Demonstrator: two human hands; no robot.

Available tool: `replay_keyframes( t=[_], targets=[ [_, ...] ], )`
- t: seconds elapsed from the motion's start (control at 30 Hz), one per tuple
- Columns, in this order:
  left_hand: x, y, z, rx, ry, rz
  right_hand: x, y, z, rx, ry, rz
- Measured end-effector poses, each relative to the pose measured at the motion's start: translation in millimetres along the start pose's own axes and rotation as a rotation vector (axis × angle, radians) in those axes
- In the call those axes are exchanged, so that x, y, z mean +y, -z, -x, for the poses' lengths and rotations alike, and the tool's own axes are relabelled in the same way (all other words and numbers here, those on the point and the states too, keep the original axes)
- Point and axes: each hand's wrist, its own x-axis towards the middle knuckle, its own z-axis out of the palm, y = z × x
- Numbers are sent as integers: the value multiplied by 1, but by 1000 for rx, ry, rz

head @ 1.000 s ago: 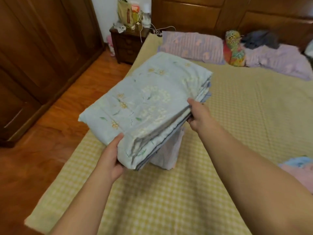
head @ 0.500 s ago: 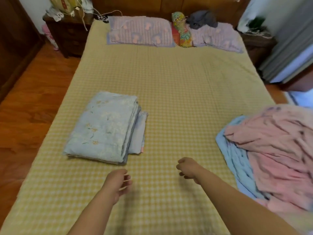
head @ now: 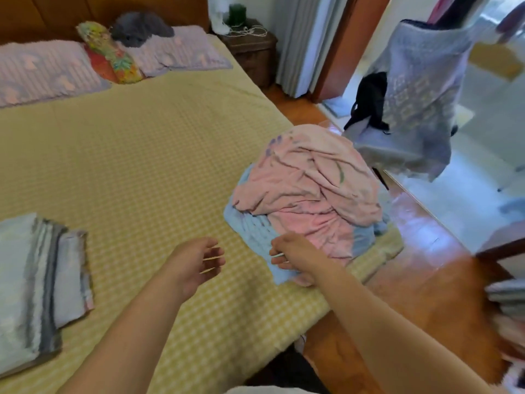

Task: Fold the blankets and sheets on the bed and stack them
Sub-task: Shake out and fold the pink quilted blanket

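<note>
Over by the bed's (head: 159, 155) edge, right hand (head: 295, 255) rested loosely on the crumpled pile (head: 306, 191), left hand (head: 196, 261) hovered empty; I'd grab one corner only.

folded stack (head: 31, 288) cut by left edge, blue blanket (head: 250, 231) mostly buried under pink sheet (head: 309, 183)

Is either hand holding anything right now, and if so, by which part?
The left hand holds nothing, fingers relaxed above the bed. The right hand lies on the near edge of the blue blanket; whether it grips cannot be told.
</note>
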Motion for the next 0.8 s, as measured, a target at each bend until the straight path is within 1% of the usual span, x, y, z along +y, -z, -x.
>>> replay_keyframes(
  t=[0.1, 0.17, 0.27, 0.3, 0.37, 0.43, 0.47, 0.53, 0.6, 0.63, 0.67, 0.73, 0.8],
  targets=[
    [-4, -65, -21, -30, 32, 172, 42, 67, -39, 18, -59, 7],
    [-7, -104, -37, 20, 29, 202, 62, 118, -72, 60, -80, 142],
    [-7, -151, -62, 103, 71, 229, 62, 187, -107, 163, -57, 369],
    [-8, -162, -67, 129, 91, 244, 60, 207, -117, 174, -19, 467],
    [-9, -178, -71, 166, 91, 267, 54, 240, -141, 192, 155, 814],
    [-13, -187, -68, 201, 76, 294, 57, 265, -170, 157, 301, 1128],
    [-16, -189, -65, 215, 81, 305, 60, 276, -183, 116, 284, 1224],
    [-25, -186, -54, 228, 112, 320, 66, 292, -206, 63, 179, 1303],
    [-34, -177, -42, 275, 134, 344, 65, 303, -219, 96, 137, 1246],
    [-36, -171, -36, 317, 130, 368, 61, 304, -221, 129, 151, 1175],
    [-37, -164, -30, 362, 115, 399, 53, 304, -220, 177, 169, 1057],
    [-38, -151, -19, 429, 76, 450, 36, 299, -206, 272, 177, 712],
    [-37, -143, -10, 441, 27, 463, 15, 287, -176, 329, 174, 383]
  ],
)
